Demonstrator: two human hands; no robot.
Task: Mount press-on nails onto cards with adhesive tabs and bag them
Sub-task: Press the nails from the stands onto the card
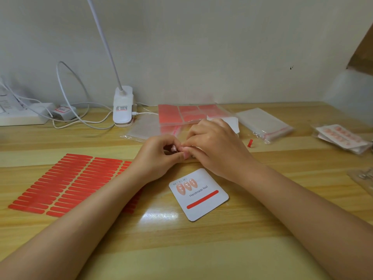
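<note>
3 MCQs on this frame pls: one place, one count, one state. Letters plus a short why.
1. Where does the sheet of red adhesive strips lie relative to the white card?
A. To its left
B. To its right
C. On top of it

2. How many nails are mounted on the card?
A. None
B. Three
C. Ten

3. What are the hands doing?
A. Both lying flat on the desk
B. Left hand and right hand meet, fingers pinching a small pale nail
C. One holds the lamp

Answers: 1 A, the sheet sits left of the card, under the left forearm. 2 B, three nails in the top row. 3 B, the fingertips join above the card.
</note>
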